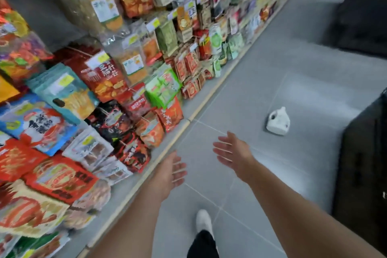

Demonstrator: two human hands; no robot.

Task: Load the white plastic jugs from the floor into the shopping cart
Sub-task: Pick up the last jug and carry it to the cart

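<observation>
White plastic jug (278, 121) alone on the grey floor tiles (251, 90), beyond two empty hands.

Stands on its base in mid-aisle, neck and cap up, handle loop facing left toward the snack shelves (104, 90). Lies farther down the aisle and to the right of the right hand (232, 154), well apart from it, with bare floor between. Nearer and further left, the left hand (170, 170), so the right one closer to the jug. Both held out with fingers straight and spread, grasping nothing. Probably calls for more walking forward, then a reach down and right to the handle. No cart clearly recognisable; only dark bulky shapes (362, 174) at the right edge, too blurred to name.
</observation>
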